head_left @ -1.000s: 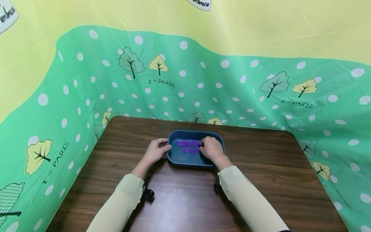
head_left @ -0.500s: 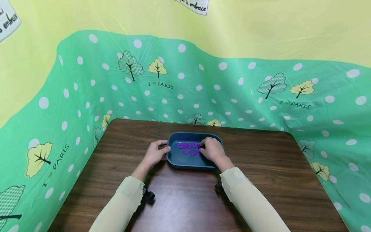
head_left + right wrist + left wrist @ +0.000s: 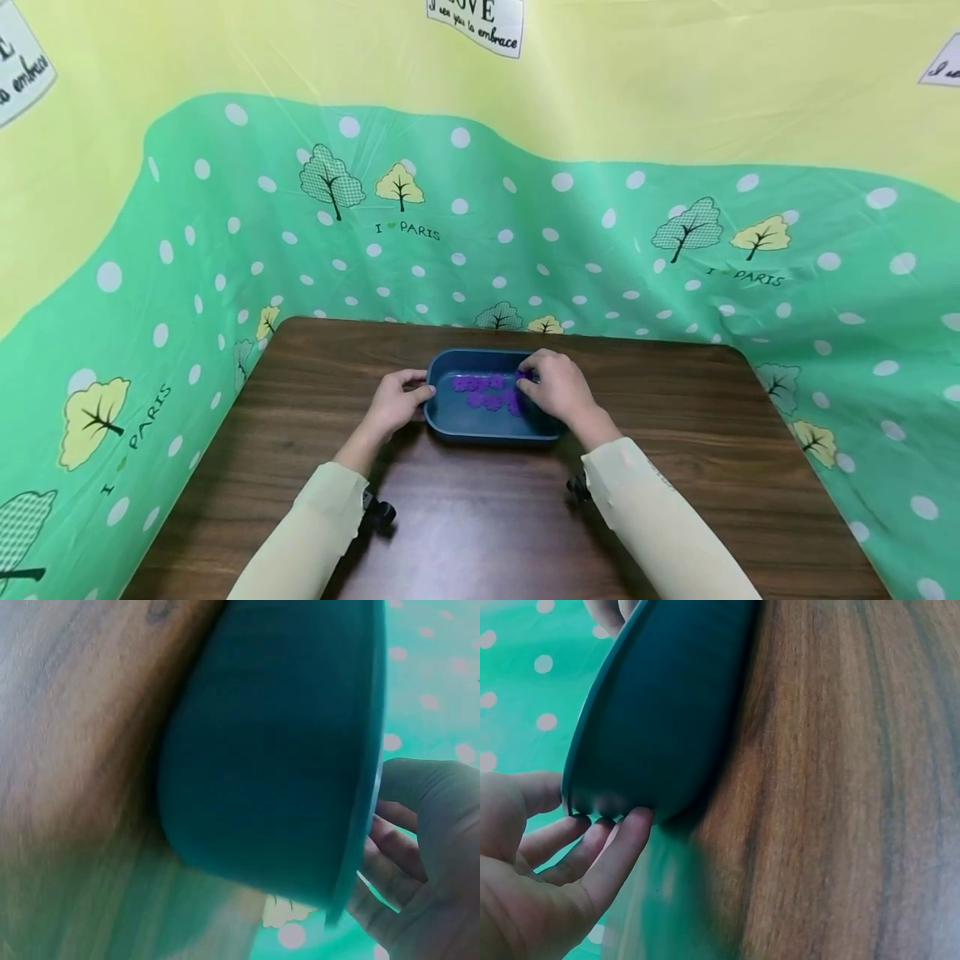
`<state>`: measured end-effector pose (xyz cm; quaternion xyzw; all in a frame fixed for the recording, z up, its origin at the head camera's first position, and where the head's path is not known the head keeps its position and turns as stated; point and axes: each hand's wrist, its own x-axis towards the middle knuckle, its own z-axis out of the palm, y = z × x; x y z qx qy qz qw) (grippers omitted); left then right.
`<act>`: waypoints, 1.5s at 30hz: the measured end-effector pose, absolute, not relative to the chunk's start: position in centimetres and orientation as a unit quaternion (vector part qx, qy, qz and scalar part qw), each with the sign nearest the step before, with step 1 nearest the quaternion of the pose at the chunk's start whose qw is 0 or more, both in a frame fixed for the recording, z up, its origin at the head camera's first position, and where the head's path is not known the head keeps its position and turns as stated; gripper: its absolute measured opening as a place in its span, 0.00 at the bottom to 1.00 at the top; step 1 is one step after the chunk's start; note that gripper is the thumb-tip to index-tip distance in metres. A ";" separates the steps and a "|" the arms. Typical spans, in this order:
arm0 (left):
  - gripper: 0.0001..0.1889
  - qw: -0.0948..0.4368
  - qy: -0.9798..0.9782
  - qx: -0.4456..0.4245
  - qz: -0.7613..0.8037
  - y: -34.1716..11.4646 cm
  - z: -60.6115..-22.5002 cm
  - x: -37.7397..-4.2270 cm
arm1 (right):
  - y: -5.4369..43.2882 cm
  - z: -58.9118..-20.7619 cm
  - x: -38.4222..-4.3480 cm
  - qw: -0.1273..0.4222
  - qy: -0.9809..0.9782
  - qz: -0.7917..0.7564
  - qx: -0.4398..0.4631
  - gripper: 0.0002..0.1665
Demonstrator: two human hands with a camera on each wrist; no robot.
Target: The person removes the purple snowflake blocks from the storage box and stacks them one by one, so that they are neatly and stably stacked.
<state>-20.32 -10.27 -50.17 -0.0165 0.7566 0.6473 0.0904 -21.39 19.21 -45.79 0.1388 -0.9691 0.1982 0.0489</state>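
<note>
A blue oblong tub [image 3: 480, 433] stands on the wooden table, with several small purple flower-shaped pieces [image 3: 483, 400] lying together on its floor. My left hand [image 3: 393, 402] grips the tub's left end. In the left wrist view the thumb is at the rim and the fingertips [image 3: 637, 817] press the outer wall [image 3: 667, 697]. Over the tub's right end, my right hand [image 3: 558, 386] reaches inside with bent fingers. A bit of purple shows between its thumb and forefinger. In the right wrist view the tub's wall [image 3: 270, 750] hides these fingertips.
The dark wooden table [image 3: 480, 533] extends around the tub on all sides. A green and yellow printed cloth [image 3: 450, 242] hangs behind the table and along its sides. Both forearms wear pale sleeves, each with a small black device [image 3: 381, 515] at the wrist.
The view has tilted up a little. The right hand has shifted slightly within the tub, and purple now shows at its fingertips. Purple pieces near it look rearranged. The left hand keeps its grip.
</note>
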 end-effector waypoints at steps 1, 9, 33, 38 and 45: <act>0.22 0.091 0.757 -0.017 0.647 -10.3 -50.2 -20.3 | 19.4 -45.7 -21.3 0.051 -0.969 0.199 0.139 0.13; 0.22 0.101 0.746 -0.029 0.658 -10.7 -50.4 -20.5 | 21.6 -45.0 -20.8 0.065 -0.964 0.222 0.133 0.13; 0.23 0.115 0.744 -0.034 0.658 -10.9 -50.3 -20.3 | 28.9 -46.7 -20.0 0.095 -0.964 0.241 0.064 0.12; 0.23 0.115 0.742 -0.032 0.660 -11.0 -50.4 -20.4 | 29.9 -48.0 -19.7 0.077 -0.967 0.239 0.045 0.12; 0.22 0.114 0.747 -0.031 0.654 -11.1 -50.5 -20.4 | 31.2 -49.7 -19.7 0.052 -0.973 0.225 0.028 0.13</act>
